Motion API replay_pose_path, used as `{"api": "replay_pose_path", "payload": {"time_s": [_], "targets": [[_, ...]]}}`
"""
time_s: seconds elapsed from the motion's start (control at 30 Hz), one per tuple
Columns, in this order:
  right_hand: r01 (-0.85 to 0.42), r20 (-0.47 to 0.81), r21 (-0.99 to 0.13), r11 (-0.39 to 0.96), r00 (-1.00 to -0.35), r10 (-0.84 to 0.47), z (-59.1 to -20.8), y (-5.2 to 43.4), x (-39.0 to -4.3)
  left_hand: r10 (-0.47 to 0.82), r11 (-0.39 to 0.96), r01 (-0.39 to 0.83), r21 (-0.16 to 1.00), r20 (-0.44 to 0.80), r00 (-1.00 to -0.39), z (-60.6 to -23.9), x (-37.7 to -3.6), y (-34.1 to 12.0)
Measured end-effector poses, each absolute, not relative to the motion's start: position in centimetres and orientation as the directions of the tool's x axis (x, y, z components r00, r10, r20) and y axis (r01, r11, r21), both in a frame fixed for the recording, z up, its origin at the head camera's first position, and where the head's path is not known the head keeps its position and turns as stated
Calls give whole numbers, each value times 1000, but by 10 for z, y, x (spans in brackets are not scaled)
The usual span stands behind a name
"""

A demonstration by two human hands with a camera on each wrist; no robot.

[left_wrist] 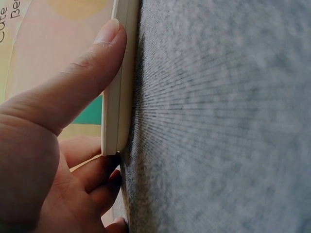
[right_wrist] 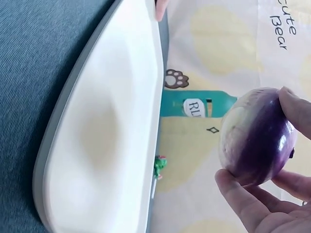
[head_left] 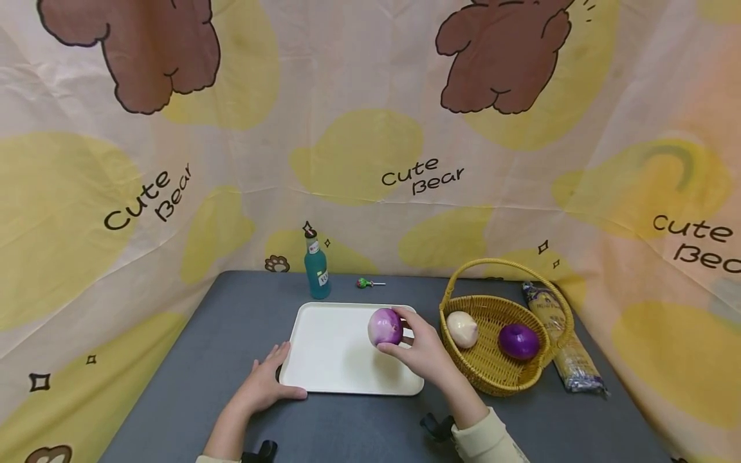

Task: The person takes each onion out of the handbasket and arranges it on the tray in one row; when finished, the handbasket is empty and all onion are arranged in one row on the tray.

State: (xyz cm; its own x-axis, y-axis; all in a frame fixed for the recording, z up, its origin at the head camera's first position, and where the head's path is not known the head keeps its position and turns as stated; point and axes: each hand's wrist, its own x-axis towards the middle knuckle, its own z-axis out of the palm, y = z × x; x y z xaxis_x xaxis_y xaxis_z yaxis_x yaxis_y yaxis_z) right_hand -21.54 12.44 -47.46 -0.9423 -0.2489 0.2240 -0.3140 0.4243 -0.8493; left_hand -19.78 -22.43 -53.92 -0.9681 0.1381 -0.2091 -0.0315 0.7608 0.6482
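My right hand (head_left: 425, 347) grips a purple onion (head_left: 385, 326) between thumb and fingers, in the air above the right part of a white tray (head_left: 330, 347). In the right wrist view the onion (right_wrist: 257, 138) shows a pale side and a glossy purple side. My left hand (head_left: 263, 379) holds the tray's near left corner. Its thumb (left_wrist: 92, 73) lies against the near edge in the left wrist view, and the other fingers are at the left side, partly hidden behind the corner.
Right of the tray stands a yellow wicker basket (head_left: 492, 384) with a white onion (head_left: 462, 330) and a dark purple onion (head_left: 518, 341). A bagged yellow package (head_left: 570, 350) lies beyond it. Behind the tray are a teal bottle (head_left: 316, 270) and a green-headed lollipop (head_left: 365, 283).
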Motion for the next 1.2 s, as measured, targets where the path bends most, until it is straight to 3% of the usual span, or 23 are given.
{"api": "replay_pose_path", "payload": {"time_s": [0.6,1.2], "targets": [[-267,182,-910,318,-945,-274,-481,99,-229,136,754,-27,656,-196,-971,-541,-197,-225],[-210,105,-908,363,-952,-288,-488,73,-243,141,746,-33,665,-206,-968,-541,-198,-224]]}}
